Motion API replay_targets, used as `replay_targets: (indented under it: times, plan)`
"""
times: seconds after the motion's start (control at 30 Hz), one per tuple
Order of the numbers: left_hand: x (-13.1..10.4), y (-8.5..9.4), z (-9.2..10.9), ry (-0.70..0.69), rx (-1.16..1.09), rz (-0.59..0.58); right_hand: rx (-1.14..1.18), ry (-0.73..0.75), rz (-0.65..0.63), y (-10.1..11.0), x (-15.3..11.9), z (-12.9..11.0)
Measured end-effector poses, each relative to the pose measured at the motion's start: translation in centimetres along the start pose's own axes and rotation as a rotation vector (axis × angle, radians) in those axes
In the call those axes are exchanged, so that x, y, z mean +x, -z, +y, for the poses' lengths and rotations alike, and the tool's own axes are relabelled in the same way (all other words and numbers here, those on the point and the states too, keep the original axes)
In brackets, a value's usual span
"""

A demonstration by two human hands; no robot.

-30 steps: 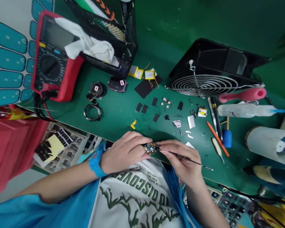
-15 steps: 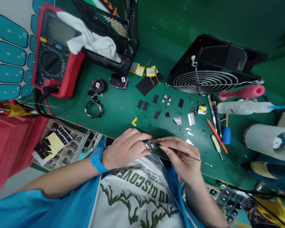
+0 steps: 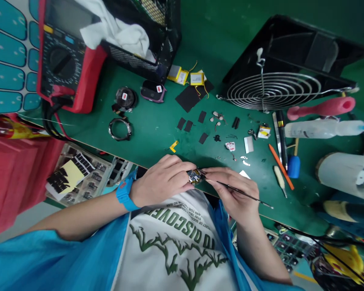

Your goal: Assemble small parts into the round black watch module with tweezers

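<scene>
A: What is held at lower centre of the frame, and why so?

B: Your left hand (image 3: 166,176) pinches the small circuit board (image 3: 194,176), nearly closed on its edge, probably to steady it. Your right hand (image 3: 235,190) is closed pen-fashion around a thin dark tool (image 3: 248,195), likely for fine control.

A: Does the tool's tip touch your board?

B: Your grip hides that; I cannot tell.

A: And beyond you?

B: A yellow strip (image 3: 174,146) and black pads (image 3: 188,126) lie apart on your worktop (image 3: 151,139), perhaps to stay distinguishable. Farther out, a fan (image 3: 267,91) crowds your upper right, a mesh basket (image 3: 168,56) your upper left.
</scene>
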State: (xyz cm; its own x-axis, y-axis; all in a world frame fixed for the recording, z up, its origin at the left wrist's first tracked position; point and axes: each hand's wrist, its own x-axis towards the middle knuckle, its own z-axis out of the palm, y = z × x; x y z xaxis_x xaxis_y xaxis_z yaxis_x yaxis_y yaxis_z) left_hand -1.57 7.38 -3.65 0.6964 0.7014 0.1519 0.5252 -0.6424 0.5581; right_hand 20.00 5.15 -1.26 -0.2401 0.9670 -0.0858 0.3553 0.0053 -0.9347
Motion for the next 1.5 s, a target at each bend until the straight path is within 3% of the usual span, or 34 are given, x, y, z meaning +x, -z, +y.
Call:
replay_targets:
  times: [0.53, 0.87, 1.1, 1.5]
  plan:
    - [0.02, 0.05, 0.35, 0.039, -0.053, 0.027, -0.084, 0.059, -0.113, 0.78, 0.51, -0.22]
    - [0.05, -0.06, 0.27, 0.036, -0.034, -0.001, -0.082, 0.069, -0.084, 0.36, 0.42, -0.47]
    - [0.26, -0.03, 0.09, 0.028, -0.039, -0.002, 0.049, -0.030, 0.037, 0.09, 0.35, -0.06]
    - [0.02, -0.01, 0.09, 0.008, -0.029, 0.012, -0.031, 0.002, 0.003, -0.06, 0.42, -0.16]
